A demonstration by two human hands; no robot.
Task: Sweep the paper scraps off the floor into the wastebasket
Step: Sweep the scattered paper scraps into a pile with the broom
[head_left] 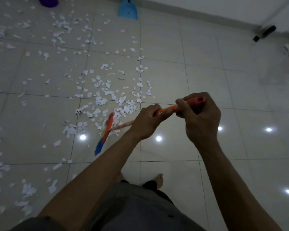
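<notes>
Paper scraps [101, 101], white, torn and jagged, some with faint print, lie scattered over the glossy, pale tiled floor [182, 80]. They are thickest near its middle and thinner toward the left edge and the near-left corner. Both hands hold a broom [123, 125] by its slim orange handle. The left hand [147, 122] is wrapped round the shaft lower down, fingers curled over it. The right hand [200, 114] grips the thicker orange-red cap at the top end, fingers and thumb closed about it. The shaft slants down and leftward to a narrow orange broom head [109, 125] with blue and yellow bristles, blurred, at the near side of the densest heap of scraps. At the far edge of the floor, by the white wall, sits a light blue plastic dustpan [128, 10] with a flat, wedge-shaped scoop. Toward the far-left corner stands the purple, rounded wastebasket [47, 1], only its base in view, well apart from the heap. A black oblong object [264, 33], too blurred to name, lies near the far-right corner. Round light reflections shine on the tiles, and a bare foot [158, 180] shows below grey shorts [133, 205].
</notes>
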